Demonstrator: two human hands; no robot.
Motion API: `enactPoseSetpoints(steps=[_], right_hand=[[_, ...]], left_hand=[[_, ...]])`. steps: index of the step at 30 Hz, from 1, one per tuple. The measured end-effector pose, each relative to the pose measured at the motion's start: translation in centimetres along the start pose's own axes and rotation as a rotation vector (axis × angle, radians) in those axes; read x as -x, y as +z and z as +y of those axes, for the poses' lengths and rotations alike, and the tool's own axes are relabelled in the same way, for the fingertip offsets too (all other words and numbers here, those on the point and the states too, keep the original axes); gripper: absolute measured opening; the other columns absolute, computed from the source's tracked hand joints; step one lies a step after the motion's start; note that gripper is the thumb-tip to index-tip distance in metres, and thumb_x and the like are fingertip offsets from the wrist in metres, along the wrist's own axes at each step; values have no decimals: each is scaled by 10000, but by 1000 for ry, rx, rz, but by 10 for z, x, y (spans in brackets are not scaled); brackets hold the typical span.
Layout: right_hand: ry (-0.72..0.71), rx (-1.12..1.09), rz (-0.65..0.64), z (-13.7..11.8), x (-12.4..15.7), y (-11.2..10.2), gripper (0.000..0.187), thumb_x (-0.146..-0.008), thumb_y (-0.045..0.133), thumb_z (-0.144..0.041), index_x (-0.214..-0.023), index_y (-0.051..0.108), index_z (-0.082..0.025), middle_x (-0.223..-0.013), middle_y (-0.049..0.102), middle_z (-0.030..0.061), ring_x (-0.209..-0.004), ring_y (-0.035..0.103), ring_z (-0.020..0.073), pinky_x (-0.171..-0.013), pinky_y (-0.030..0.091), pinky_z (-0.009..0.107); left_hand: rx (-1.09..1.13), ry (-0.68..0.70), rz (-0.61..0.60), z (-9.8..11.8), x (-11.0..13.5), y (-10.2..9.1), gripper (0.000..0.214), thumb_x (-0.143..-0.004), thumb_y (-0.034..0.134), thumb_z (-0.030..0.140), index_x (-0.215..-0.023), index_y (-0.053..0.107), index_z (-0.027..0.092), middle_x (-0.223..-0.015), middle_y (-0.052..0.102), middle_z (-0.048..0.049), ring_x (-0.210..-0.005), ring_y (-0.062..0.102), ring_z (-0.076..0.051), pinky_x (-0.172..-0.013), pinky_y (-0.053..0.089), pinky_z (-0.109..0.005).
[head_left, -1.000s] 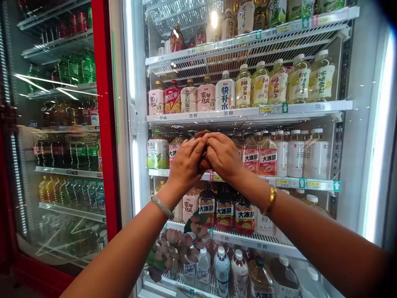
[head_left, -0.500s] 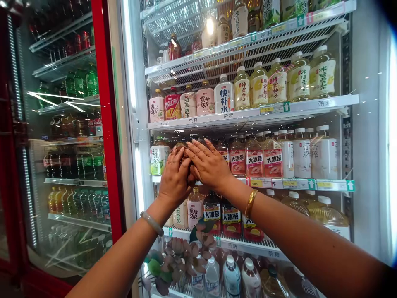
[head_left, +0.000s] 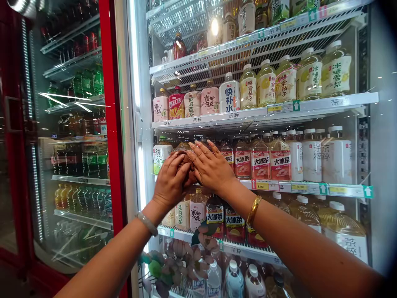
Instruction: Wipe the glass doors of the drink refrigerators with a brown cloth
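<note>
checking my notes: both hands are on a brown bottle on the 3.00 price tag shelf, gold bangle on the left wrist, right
Not quite: the head view shows the gold bangle on the right wrist; the left wears a pale green bangle. The left hand and right hand are on the brown bottle on the 3.00 price tag shelf.

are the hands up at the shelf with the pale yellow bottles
No, the left hand and right hand meet around a brown bottle one shelf below the pale yellow bottles.
</note>
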State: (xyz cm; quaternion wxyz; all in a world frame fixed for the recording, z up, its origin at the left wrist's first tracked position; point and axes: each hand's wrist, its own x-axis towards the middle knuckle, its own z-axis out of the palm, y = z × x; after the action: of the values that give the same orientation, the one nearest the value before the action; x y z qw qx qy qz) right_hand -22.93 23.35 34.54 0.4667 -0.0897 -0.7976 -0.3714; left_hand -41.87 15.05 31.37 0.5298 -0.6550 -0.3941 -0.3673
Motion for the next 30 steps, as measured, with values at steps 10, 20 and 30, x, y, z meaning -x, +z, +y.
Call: enactPoseSetpoints(steps=[10, 20, 30], right_hand=[[14, -39, -9, -1, 0, -2, 521, -1032, 515, -329, -1529, 513, -172, -1691, 380, 114, -1602, 342, 289, -1360, 241, 600], [-2, -12, -15, 0, 0, -2, 517, -1032, 523, -333, -1523, 523, -173, -1693, 371, 125, -1598, 350, 306, -1351, 256, 612], [-22, 47, -1, -1, 1, -2, 512, -1048, 489, -349, -1529, 509, -172, -1675, 417, 119, -1583, 378, 306, -1339, 285, 600]], left_hand=[[-68, -252, 91, -22, 6, -6, 500, -850, 721, 265, -1332, 589, 246, -1482, 548, -154, -1450, 488, -363, -1211, 421, -598], [-45, -295, 119, -40, 4, -10, 487, -882, 692, 276, -1353, 569, 252, -1478, 552, -152, -1450, 500, -350, -1200, 437, -608], [24, -195, 11, 7, 15, -4, 560, -829, 759, 248, -1361, 584, 268, -1514, 545, -136, -1480, 476, -353, -1246, 409, -557]])
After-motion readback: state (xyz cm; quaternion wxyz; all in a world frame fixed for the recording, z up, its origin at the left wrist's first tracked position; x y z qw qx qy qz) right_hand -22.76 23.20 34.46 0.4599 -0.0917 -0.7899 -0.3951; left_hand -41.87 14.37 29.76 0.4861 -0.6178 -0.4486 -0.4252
